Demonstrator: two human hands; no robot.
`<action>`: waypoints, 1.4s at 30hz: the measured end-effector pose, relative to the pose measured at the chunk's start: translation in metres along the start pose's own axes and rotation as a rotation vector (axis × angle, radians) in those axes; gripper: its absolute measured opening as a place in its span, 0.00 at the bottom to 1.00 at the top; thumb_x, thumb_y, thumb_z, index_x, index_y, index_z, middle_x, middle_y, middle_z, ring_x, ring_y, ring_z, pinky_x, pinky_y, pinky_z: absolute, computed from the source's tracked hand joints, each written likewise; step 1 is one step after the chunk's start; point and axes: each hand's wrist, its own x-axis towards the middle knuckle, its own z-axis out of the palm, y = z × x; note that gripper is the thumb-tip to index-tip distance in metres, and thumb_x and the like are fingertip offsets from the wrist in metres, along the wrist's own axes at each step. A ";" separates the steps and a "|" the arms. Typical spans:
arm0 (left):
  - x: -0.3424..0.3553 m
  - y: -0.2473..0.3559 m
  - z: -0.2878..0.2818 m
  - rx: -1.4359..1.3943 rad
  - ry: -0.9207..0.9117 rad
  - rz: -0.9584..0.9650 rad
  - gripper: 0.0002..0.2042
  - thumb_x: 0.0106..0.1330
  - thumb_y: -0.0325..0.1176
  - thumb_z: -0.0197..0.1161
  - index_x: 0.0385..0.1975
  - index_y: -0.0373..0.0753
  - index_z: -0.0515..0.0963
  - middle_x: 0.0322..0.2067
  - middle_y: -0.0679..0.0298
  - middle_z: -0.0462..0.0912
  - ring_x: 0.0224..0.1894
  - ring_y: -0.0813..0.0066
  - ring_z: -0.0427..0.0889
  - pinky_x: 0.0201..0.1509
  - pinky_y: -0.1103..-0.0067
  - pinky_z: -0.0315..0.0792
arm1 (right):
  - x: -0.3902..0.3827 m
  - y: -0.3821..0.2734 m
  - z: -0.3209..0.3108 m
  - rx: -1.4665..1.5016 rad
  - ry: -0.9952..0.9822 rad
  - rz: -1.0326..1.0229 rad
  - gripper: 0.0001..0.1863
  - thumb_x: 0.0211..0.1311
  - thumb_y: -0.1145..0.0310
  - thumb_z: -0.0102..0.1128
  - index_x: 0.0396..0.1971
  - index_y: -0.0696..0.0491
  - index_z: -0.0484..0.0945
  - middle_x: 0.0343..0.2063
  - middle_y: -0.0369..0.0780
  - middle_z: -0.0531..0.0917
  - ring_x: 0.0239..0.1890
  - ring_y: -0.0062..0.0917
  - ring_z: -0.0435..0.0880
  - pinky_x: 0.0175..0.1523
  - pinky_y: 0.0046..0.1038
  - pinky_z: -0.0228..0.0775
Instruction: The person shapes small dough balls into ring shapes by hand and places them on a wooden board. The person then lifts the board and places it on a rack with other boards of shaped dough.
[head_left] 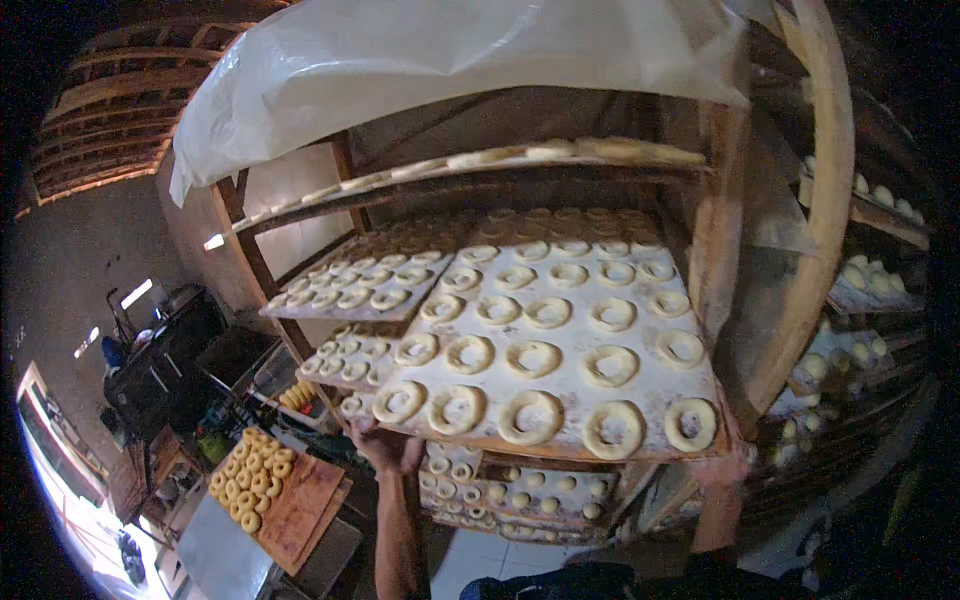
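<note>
In front of me is a flour-dusted board (572,388) bearing rows of pale raw dough rings (590,430). My left hand (398,445) holds its near left corner from below, thumb at the edge. At the near right corner my right hand (722,468) is closed on the board, its fingers partly hidden and a little blurred. The board's far end lies inside a wooden rack, level with a shelf. Beside it on the left, another board (335,308) carries smaller-looking dough rings.
Right of the board stands a wooden rack post (715,200). Plastic sheeting (450,70) drapes over the top. Lower shelves hold more dough rings and balls (550,505). Browned rings (255,480) lie on a board at lower left. Another rack (890,225) with dough stands at right.
</note>
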 end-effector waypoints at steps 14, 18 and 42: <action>0.038 -0.018 -0.016 -0.015 -0.140 -0.168 0.26 0.56 0.41 0.57 0.53 0.30 0.70 0.50 0.55 0.77 0.53 0.60 0.76 0.63 0.64 0.66 | -0.012 -0.018 0.059 1.693 0.620 0.429 0.27 0.68 0.60 0.50 0.62 0.56 0.61 0.60 0.47 0.67 0.64 0.38 0.63 0.69 0.41 0.57; 0.070 -0.029 -0.025 0.097 -0.211 -0.147 0.22 0.55 0.38 0.60 0.46 0.28 0.72 0.45 0.57 0.78 0.49 0.61 0.77 0.57 0.61 0.72 | -0.007 -0.035 0.054 1.519 0.475 0.305 0.26 0.67 0.63 0.51 0.63 0.52 0.61 0.59 0.44 0.68 0.61 0.38 0.67 0.65 0.39 0.62; -0.578 -0.092 -0.055 1.835 1.746 0.285 0.23 0.61 0.36 0.56 0.56 0.37 0.69 0.56 0.47 0.70 0.61 0.48 0.66 0.65 0.58 0.56 | -0.318 -0.259 0.071 1.133 -2.541 -0.381 0.29 0.71 0.52 0.44 0.61 0.59 0.65 0.60 0.47 0.69 0.65 0.36 0.65 0.68 0.39 0.56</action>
